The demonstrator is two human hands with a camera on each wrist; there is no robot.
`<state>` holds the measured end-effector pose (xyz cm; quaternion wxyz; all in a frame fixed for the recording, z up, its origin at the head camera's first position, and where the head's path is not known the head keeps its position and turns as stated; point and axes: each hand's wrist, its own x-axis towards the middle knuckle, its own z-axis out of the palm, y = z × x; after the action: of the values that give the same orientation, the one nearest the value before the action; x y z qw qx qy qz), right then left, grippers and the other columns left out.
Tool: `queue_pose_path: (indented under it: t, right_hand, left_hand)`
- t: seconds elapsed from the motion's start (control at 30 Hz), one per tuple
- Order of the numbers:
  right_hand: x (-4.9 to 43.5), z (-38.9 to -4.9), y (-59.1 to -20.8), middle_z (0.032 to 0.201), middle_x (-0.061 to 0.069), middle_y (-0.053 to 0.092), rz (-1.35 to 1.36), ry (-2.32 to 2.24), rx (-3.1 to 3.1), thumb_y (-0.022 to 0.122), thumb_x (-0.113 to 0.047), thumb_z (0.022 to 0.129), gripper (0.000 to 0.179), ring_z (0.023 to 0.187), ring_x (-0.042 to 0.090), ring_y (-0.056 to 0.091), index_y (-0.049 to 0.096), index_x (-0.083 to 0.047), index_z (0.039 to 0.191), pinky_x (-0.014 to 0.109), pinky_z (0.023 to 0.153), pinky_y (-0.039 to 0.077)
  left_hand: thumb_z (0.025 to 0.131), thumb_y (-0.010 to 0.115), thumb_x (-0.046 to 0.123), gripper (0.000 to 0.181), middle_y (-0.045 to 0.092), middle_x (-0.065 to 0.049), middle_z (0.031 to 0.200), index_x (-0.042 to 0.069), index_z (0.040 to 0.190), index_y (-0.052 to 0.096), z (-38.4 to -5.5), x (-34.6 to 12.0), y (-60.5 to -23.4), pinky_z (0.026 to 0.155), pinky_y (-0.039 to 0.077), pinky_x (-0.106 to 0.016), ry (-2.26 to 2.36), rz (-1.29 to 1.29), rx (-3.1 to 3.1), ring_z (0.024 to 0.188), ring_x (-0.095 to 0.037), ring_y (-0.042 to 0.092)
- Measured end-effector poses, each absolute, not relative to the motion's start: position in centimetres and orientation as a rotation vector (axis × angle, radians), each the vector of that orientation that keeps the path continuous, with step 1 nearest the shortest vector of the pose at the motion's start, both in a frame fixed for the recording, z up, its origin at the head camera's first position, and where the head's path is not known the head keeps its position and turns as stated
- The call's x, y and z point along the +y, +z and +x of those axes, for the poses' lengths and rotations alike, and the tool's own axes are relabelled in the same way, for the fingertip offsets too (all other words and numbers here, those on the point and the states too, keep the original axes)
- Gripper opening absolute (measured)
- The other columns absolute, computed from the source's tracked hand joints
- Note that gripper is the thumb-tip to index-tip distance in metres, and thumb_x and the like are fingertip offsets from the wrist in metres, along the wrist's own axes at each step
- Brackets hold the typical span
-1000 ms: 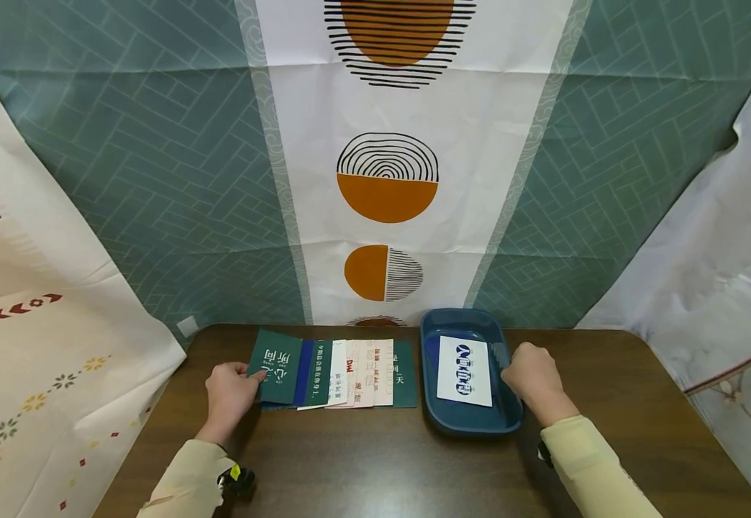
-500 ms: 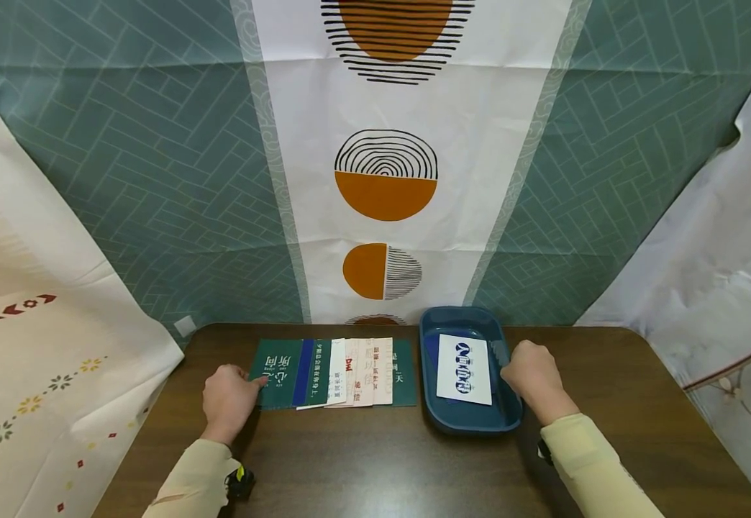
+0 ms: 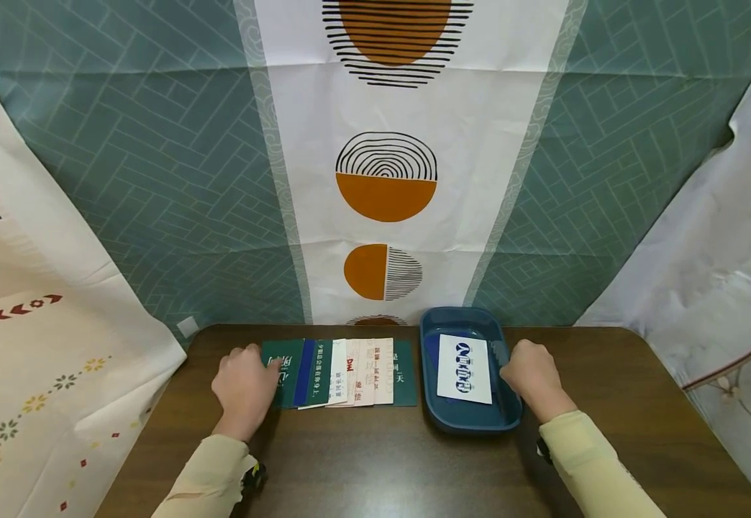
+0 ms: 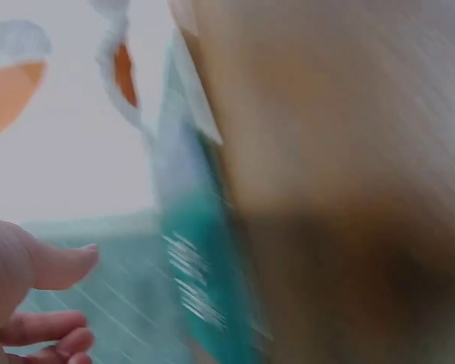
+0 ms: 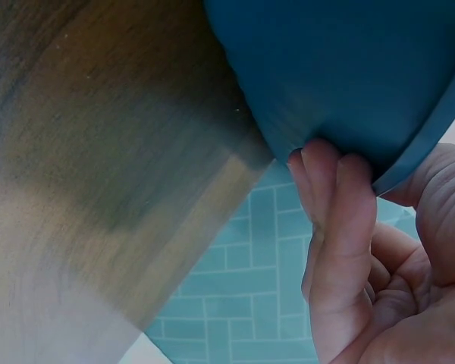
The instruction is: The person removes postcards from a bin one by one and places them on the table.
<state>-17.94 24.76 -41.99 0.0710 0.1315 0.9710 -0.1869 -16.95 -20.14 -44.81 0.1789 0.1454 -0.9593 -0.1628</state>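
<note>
A row of overlapping cards [image 3: 362,374], green, blue-edged, white and cream with printed characters, lies on the table. At its left end my left hand [image 3: 244,391] is over the edge of a dark green card [image 3: 290,356]. Its thumb and fingers stand apart with nothing between them in the blurred left wrist view. My right hand [image 3: 534,378] grips the right rim of a blue plastic tray [image 3: 475,424]; in the right wrist view, the thumb is on one side of the tray wall [image 5: 326,76] and the fingertips on the other. A white card with blue print [image 3: 477,370] lies in the tray.
The brown wooden table [image 3: 375,460] reaches back to a hanging green and white cloth [image 3: 220,180]. A pale patterned cloth [image 3: 39,360] hangs along the left side, and a white one [image 3: 725,288] on the right.
The leftmost green card, raised in my left hand a second ago, now lies flat in the row. My left hand has let go of it and shifted up and right. The right hand holds still.
</note>
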Motion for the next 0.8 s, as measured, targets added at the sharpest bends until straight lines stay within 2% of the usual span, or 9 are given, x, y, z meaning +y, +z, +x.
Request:
queue_pose_path:
  t: [0.17, 0.37, 0.57, 0.8]
  right_hand:
    - [24.7, -17.8, -41.9, 0.059, 0.010, 0.052, 0.399, -0.552, 2.926, 0.060, -0.008, 0.078, 0.013, 0.052, 0.022, 0.052, 0.062, 0.001, 0.069, 0.027, 0.043, 0.040]
    - [24.6, -17.7, -41.7, 0.060, 0.011, 0.052, 0.386, -0.555, 2.921, 0.060, -0.008, 0.078, 0.014, 0.053, 0.022, 0.052, 0.061, 0.000, 0.067, 0.027, 0.044, 0.040]
    - [24.6, -17.8, -41.6, 0.062, 0.012, 0.054, 0.377, -0.534, 2.926, 0.060, -0.008, 0.079, 0.013, 0.054, 0.023, 0.052, 0.063, 0.003, 0.073, 0.028, 0.044, 0.041]
    - [24.4, -17.6, -41.6, 0.058, 0.010, 0.051, 0.392, -0.554, 2.926, 0.060, -0.008, 0.078, 0.014, 0.052, 0.022, 0.052, 0.061, 0.000, 0.066, 0.027, 0.043, 0.040]
  left_hand:
    - [0.077, 0.072, 0.040, 0.041, 0.066, -0.016, 0.101, 0.005, 0.098, 0.069, -16.9, -15.8, -41.7, 0.065, 0.052, -0.050, -0.536, 0.186, -2.500, 0.091, -0.031, 0.060]
    - [0.078, 0.073, 0.038, 0.046, 0.062, -0.014, 0.107, 0.003, 0.108, 0.064, -16.6, -10.4, -39.5, 0.073, 0.054, -0.044, -0.627, -0.054, -2.408, 0.099, -0.029, 0.058]
    - [0.080, 0.070, 0.042, 0.056, 0.056, -0.011, 0.117, 0.003, 0.118, 0.057, -16.5, -5.0, -38.6, 0.088, 0.051, -0.040, -0.760, -0.174, -2.485, 0.107, -0.026, 0.053]
    - [0.079, 0.070, 0.045, 0.060, 0.051, -0.012, 0.120, 0.002, 0.118, 0.055, -16.2, -0.2, -39.1, 0.093, 0.047, -0.038, -0.764, -0.303, -2.600, 0.109, -0.024, 0.046]
